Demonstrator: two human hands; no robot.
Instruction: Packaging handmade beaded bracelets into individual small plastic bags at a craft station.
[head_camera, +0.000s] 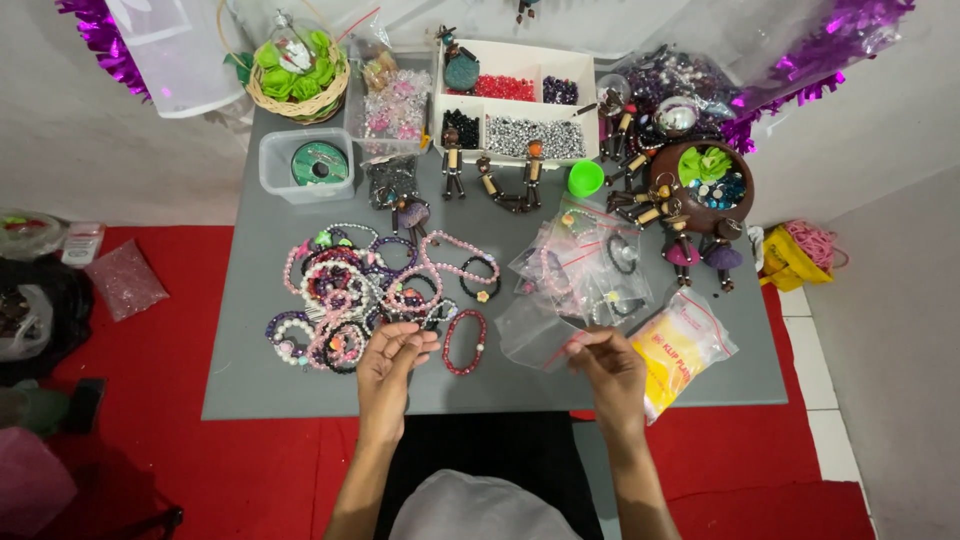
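white tray (520, 60) holds sorted beads; left hand (392, 358) pinches bracelet (416, 318), right hand (610, 365) pinches clear bag (540, 335).

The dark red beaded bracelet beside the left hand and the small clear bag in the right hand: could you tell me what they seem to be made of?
The dark red beaded bracelet looks like glossy round beads, glass or plastic, judging by their shine. The small clear bag, pinched by the right hand, looks like thin transparent plastic film: the grey table shows through it.

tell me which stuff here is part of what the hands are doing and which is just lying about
In hand: left hand at the bracelet pile; right hand holding a clear zip bag; red bead bracelet.
Lying about: bead tray, green cap, wire spool tub, yellow bag pack.
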